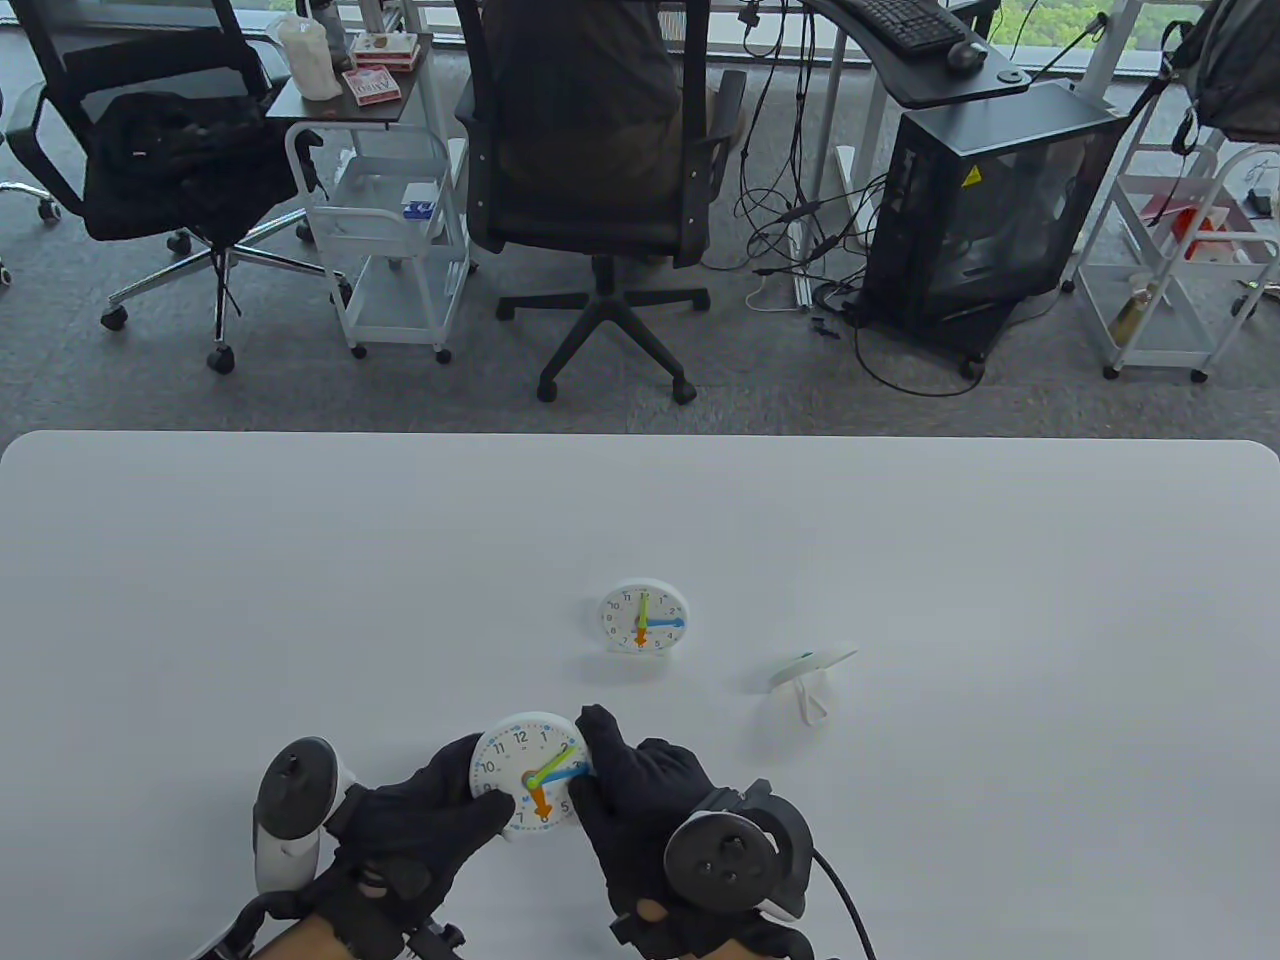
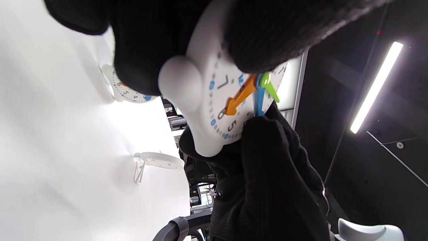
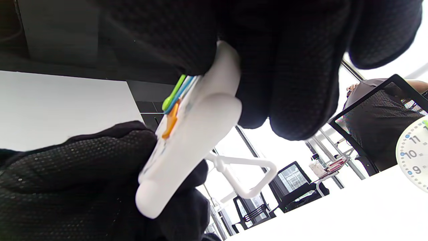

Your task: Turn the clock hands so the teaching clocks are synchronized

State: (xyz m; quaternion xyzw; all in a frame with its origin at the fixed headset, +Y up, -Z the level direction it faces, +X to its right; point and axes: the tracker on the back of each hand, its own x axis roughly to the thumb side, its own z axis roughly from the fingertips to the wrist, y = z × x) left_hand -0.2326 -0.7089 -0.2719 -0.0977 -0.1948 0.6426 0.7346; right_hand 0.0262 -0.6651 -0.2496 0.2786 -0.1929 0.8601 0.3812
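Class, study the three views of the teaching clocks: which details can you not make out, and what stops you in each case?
- Third clock, table view: lies tilted face away, so its hands are hidden.
- Held clock, table view: the right hand covers its right rim and the blue hand's tip.
- Standing clock, right wrist view: cut off by the right edge.
- Held clock's upper numerals, left wrist view: hidden behind the left hand.

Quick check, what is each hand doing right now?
Left hand: grips the left rim of the near clock.
Right hand: holds that clock's right edge, fingertip at the blue hand.
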